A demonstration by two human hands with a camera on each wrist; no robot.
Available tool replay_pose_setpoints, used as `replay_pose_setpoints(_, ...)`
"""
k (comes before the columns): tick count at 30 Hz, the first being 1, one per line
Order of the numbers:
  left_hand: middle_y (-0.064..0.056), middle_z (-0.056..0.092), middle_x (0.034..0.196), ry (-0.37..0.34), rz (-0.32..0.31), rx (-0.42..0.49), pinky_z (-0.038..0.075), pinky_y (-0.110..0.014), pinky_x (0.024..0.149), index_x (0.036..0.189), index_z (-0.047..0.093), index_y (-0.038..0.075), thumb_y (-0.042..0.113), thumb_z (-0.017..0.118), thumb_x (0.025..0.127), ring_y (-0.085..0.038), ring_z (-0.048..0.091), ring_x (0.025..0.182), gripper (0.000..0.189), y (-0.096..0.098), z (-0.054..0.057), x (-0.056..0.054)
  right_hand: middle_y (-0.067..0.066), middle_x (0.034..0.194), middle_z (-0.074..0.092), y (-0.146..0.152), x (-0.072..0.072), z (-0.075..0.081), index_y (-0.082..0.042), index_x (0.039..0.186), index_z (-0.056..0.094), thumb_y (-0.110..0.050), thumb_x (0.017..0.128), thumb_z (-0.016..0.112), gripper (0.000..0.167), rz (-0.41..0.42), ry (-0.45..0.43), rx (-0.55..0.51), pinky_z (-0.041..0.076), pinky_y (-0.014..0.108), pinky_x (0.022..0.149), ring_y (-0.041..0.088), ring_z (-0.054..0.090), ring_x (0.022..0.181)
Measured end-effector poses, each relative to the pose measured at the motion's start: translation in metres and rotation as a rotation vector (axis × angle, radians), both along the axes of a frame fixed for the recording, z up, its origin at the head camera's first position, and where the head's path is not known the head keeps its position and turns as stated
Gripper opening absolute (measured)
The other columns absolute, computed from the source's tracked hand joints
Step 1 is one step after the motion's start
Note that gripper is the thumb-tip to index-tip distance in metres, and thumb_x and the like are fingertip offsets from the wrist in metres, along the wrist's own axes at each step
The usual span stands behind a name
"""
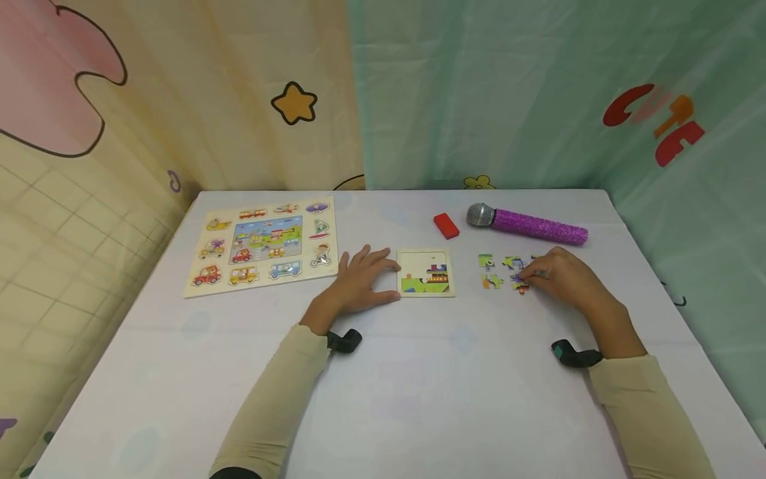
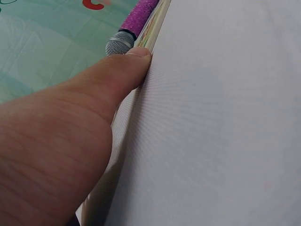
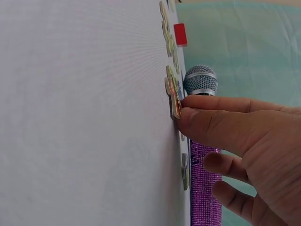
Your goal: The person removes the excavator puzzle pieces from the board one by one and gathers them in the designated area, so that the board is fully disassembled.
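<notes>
A small square jigsaw board (image 1: pixel 409 255) lies mid-table, with some picture pieces fitted in its lower part and right side. My left hand (image 1: pixel 362 283) lies at its left edge, fingers spread, with index fingertip and thumb touching the frame. In the left wrist view the thumb (image 2: pixel 110 77) presses along an edge. To the right, my right hand (image 1: pixel 562 276) pinches a jigsaw piece (image 3: pixel 173 99) between thumb and index finger, at table level. Several loose jigsaw pieces (image 1: pixel 493 281) lie beside it; some are partly hidden by the hand.
A larger vehicle puzzle board (image 1: pixel 224 287) lies at the back left. Behind the loose pieces is a purple glittery microphone (image 1: pixel 538 227), with a red block (image 1: pixel 445 226) to its left. Patterned curtains (image 1: pixel 479 100) stand behind the white table (image 1: pixel 419 399).
</notes>
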State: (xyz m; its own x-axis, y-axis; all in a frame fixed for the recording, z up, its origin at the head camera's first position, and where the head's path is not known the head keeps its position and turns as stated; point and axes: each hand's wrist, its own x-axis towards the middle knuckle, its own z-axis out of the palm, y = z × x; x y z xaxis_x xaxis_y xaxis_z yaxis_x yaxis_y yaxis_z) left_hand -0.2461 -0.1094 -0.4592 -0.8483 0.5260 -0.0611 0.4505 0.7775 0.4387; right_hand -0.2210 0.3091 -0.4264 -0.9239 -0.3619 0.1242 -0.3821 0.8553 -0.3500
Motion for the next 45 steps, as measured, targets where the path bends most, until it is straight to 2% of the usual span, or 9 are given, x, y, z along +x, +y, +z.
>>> replay_pose_setpoints(6,0.001,0.025,0.166,0.011,-0.004,-0.013,-0.005,-0.064,0.116,0.141,0.054,0.033,0.057,0.067,0.092,-0.032,0.006,0.154,0.056,0.0,-0.003,-0.001,0.007,0.091,0.077,-0.001,0.0,0.0,-0.009,0.092,0.082,0.0,0.083,0.08,0.013,0.005,-0.001,0.016,0.048,0.043,0.075,0.024,0.057,0.086)
replay_pose_setpoints(13,0.001,0.025,0.166,0.008,-0.002,-0.014,-0.004,-0.064,0.116,0.14,0.054,0.033,0.057,0.068,0.092,-0.032,0.007,0.154,0.056,0.001,-0.002,0.0,0.007,0.091,0.077,0.001,0.0,-0.001,-0.009,0.093,0.083,-0.002,0.083,0.08,0.012,0.008,0.005,0.032,0.049,0.044,0.075,0.025,0.058,0.086)
replay_pose_setpoints(24,0.001,0.026,0.166,0.018,0.002,-0.012,-0.004,-0.065,0.115,0.14,0.054,0.033,0.057,0.068,0.091,-0.032,0.007,0.154,0.056,0.001,-0.001,-0.001,0.009,0.1,0.076,0.002,-0.004,-0.002,-0.009,0.094,0.081,0.002,0.083,0.078,0.016,0.095,0.021,0.011,0.051,0.048,0.083,0.03,0.064,0.092)
replay_pose_setpoints(28,0.001,0.025,0.166,0.012,-0.001,-0.016,-0.005,-0.064,0.116,0.141,0.054,0.033,0.057,0.067,0.092,-0.032,0.006,0.154,0.056,0.002,-0.001,-0.001,0.01,0.1,0.075,0.001,-0.004,-0.001,-0.006,0.097,0.08,0.005,0.085,0.076,0.016,0.114,0.012,-0.044,0.052,0.05,0.086,0.033,0.067,0.097)
replay_pose_setpoints(32,0.001,0.026,0.165,0.013,-0.004,-0.028,-0.004,-0.064,0.116,0.141,0.054,0.033,0.057,0.068,0.092,-0.032,0.007,0.154,0.056,0.001,0.002,-0.001,0.01,0.105,0.074,-0.021,-0.003,0.007,-0.003,0.106,0.077,-0.001,0.091,0.073,0.015,0.108,-0.059,-0.12,0.053,0.049,0.084,0.03,0.066,0.098)
replay_pose_setpoints(36,0.0,0.027,0.165,0.016,-0.002,-0.024,-0.004,-0.065,0.115,0.14,0.055,0.033,0.056,0.069,0.091,-0.033,0.007,0.153,0.056,0.0,0.003,-0.001,0.006,0.111,0.071,-0.066,-0.012,0.017,-0.006,0.117,0.074,-0.012,0.096,0.072,0.022,0.139,-0.174,-0.136,0.053,0.046,0.084,0.024,0.063,0.098)
replay_pose_setpoints(40,0.001,0.027,0.165,0.018,0.008,-0.017,-0.004,-0.065,0.115,0.14,0.055,0.033,0.056,0.069,0.091,-0.033,0.007,0.154,0.057,-0.001,0.001,-0.001,0.003,0.107,0.066,-0.111,-0.03,0.018,-0.007,0.121,0.072,-0.018,0.095,0.073,0.028,0.186,-0.262,-0.059,0.053,0.041,0.084,0.021,0.06,0.093)
replay_pose_setpoints(45,0.002,0.025,0.166,0.003,0.005,-0.022,-0.005,-0.064,0.116,0.141,0.053,0.034,0.058,0.068,0.091,-0.032,0.005,0.154,0.057,-0.001,0.0,-0.001,0.007,0.101,0.061,-0.138,-0.042,0.012,-0.003,0.118,0.071,-0.017,0.092,0.076,0.03,0.129,-0.322,0.057,0.051,0.039,0.087,0.024,0.055,0.093)
